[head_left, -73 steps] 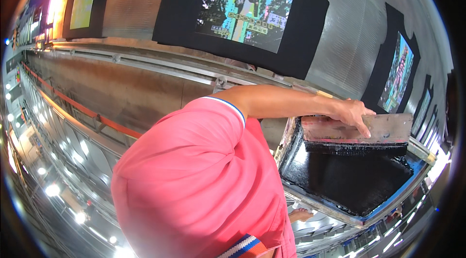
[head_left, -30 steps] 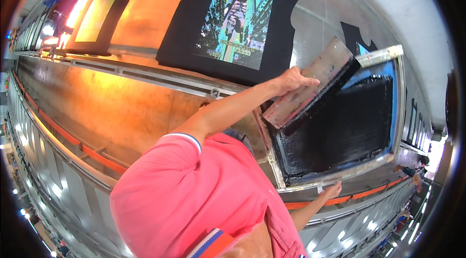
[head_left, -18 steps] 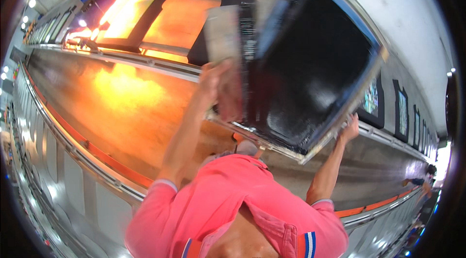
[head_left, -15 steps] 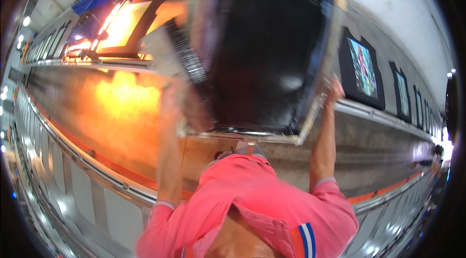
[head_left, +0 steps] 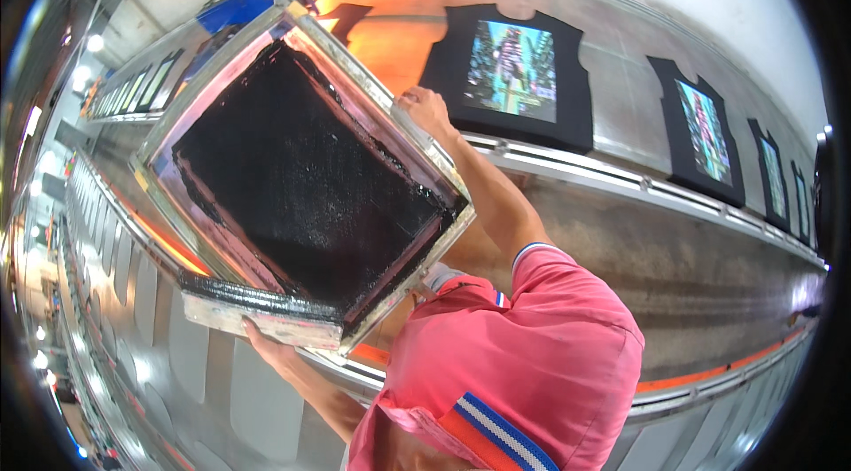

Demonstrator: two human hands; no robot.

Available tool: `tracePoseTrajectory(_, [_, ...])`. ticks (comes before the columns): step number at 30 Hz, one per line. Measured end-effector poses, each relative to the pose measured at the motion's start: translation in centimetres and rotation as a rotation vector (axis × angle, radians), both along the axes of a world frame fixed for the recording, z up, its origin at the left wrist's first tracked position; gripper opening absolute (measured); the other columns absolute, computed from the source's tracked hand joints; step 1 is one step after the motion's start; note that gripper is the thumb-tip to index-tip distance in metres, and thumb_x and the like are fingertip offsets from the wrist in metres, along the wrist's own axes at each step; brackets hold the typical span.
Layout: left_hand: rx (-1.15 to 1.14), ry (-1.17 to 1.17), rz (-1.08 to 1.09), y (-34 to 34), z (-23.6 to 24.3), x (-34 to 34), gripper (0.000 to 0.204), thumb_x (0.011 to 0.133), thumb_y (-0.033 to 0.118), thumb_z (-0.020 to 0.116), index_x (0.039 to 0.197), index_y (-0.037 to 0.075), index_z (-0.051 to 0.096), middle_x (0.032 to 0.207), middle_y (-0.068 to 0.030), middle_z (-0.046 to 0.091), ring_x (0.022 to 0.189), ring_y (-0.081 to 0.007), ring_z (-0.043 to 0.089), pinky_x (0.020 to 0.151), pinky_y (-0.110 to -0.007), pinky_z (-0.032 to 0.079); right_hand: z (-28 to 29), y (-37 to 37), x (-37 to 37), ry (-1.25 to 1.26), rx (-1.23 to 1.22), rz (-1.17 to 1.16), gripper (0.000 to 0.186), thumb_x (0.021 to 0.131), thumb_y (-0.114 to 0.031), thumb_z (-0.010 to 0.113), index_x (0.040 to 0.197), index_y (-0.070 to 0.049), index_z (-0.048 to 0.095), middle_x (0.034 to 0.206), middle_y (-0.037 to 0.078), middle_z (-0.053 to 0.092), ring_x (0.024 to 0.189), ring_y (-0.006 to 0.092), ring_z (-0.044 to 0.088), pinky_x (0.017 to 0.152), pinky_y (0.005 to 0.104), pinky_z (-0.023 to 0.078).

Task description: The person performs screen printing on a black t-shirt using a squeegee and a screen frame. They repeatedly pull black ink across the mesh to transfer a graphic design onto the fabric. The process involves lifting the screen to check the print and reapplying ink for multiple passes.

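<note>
4 printed black shirts [head_left: 517, 72] beyond screen frame [head_left: 301, 179]

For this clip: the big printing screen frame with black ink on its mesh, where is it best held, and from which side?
Probably by the bare metal rails of the screen frame, at two opposite edges, coming from outside. The mesh is coated with wet black ink, so the rails look like the only clean rigid parts. The right hand grips the far rail; the left hand supports the near edge under the squeegee.
</note>
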State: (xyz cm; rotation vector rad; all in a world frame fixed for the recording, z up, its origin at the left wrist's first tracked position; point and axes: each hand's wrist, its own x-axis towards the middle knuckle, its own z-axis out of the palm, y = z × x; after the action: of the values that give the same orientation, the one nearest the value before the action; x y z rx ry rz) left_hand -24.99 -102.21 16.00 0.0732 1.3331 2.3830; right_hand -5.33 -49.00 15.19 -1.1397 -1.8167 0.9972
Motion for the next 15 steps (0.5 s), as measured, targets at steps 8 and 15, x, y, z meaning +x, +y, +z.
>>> tracePoseTrajectory(8, [-0.184, -0.036, 0.242, -1.0, -2.9, -10.4, 0.072, 0.099, 0.049, 0.055, 0.153, 0.005, 0.036, 0.154, -0.0140, 0.040, 0.138, -0.0308, 0.041, 0.115, -0.048, 0.034, -0.9, 0.4, -14.7, 0.063, 0.034, 0.079, 0.040, 0.084, -0.041, 0.068, 0.102, -0.006, 0.077, 0.096, 0.022, 0.074, 0.094, 0.0353, 0.072, 0.086, 0.0423, 0.055])
tracePoseTrajectory(15, [-0.053, -0.089, 0.023, 4.7, -0.4, -24.2, 0.079, 0.096, 0.052, 0.060, 0.156, 0.009, 0.032, 0.156, -0.0145, 0.037, 0.139, -0.0331, 0.040, 0.113, -0.057, 0.035, 2.7, 3.1, -24.6, -0.007, 0.040, -0.010, 0.040, 0.087, -0.042, 0.063, 0.103, -0.008, 0.075, 0.098, 0.020, 0.074, 0.093, 0.0381, 0.071, 0.085, 0.0471, 0.055])
